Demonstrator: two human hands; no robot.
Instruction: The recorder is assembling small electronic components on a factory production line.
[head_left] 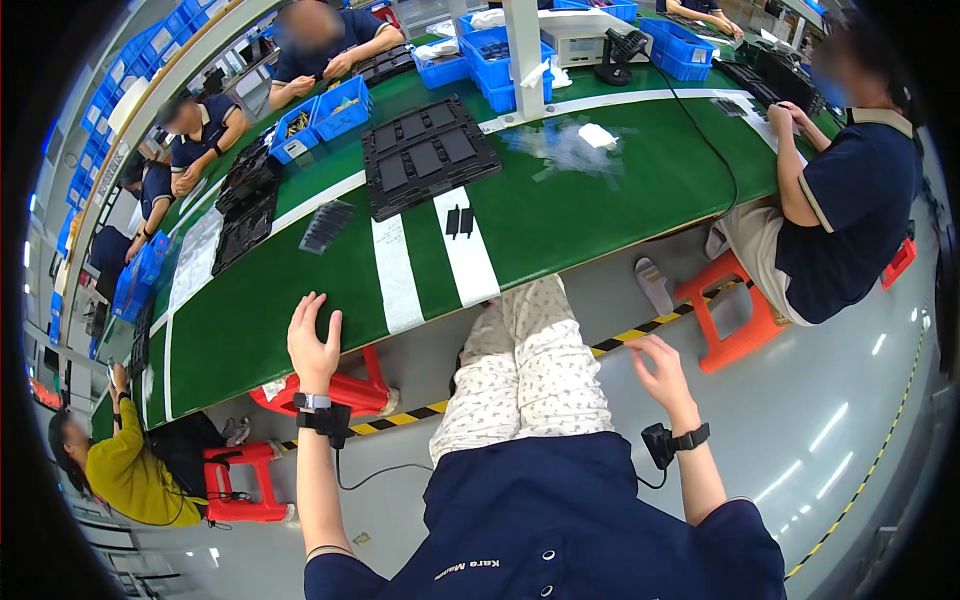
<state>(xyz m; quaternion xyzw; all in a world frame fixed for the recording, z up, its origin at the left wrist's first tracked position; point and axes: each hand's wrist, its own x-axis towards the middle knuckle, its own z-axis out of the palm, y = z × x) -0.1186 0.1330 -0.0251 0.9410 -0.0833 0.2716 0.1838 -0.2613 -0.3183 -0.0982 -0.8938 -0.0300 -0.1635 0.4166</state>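
My left hand (314, 340) is over the near edge of the green table (545, 225), fingers stretched out and nothing in them. Off the table, above the floor to the right of my legs, my right hand (662, 372) hangs with its fingers apart, also holding nothing. Nearest to my left hand on the tabletop lies a small stack of dark flat strips (326, 227). Beyond it sits a black compartmented tray (428, 152) with dark rectangular pieces in it. Two small black pieces (459, 222) rest side by side on a white tape strip (466, 262).
Blue bins (340, 107) stand at the far side, beside a metal post (525, 60). A black cable (710, 130) crosses the table's right part. Co-workers sit around, one at the right (850, 200) on a red stool (735, 310). Another red stool (350, 385) is under the near edge.
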